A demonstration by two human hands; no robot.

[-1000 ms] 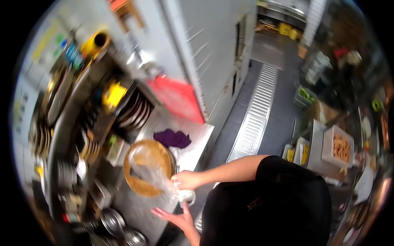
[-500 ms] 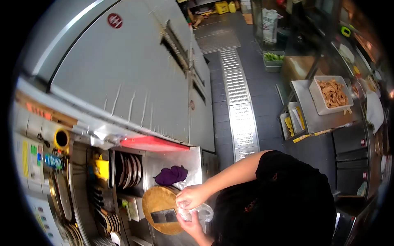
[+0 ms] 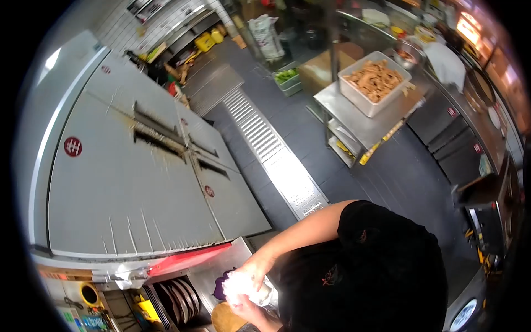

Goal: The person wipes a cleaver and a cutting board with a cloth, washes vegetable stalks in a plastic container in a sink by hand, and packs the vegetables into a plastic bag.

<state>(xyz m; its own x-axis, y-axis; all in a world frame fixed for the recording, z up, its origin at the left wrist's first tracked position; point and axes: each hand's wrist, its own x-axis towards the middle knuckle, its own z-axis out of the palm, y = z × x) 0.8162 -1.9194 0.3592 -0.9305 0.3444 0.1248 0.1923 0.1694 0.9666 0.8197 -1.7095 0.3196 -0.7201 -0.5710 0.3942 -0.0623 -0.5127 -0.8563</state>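
Observation:
Both my hands are at a clear plastic bag (image 3: 237, 282), washed out by glare. My right hand (image 3: 258, 270) grips it from above, with the fingers bent down into the plastic. From below, my left hand (image 3: 247, 310) holds its lower edge. What the bag contains, if anything, I cannot make out. Part of a round wooden chopping board (image 3: 224, 318) shows under the left hand, cut off by the picture's bottom edge. A purple cloth (image 3: 219, 288) lies just beyond the bag, partly covered by it.
Tall grey refrigerator doors (image 3: 121, 182) stand on the left, above a red panel (image 3: 188, 259). Stacked plates (image 3: 176, 301) sit below. A metal cart (image 3: 354, 124) bears a tub of brown food pieces (image 3: 344, 83). A metal drain grate (image 3: 260, 138) runs along the dark floor.
The view has swung toward the room and the cart. My hands and the bag now cover more of the purple cloth. The cleaver on the chopping board is no longer clearly visible.

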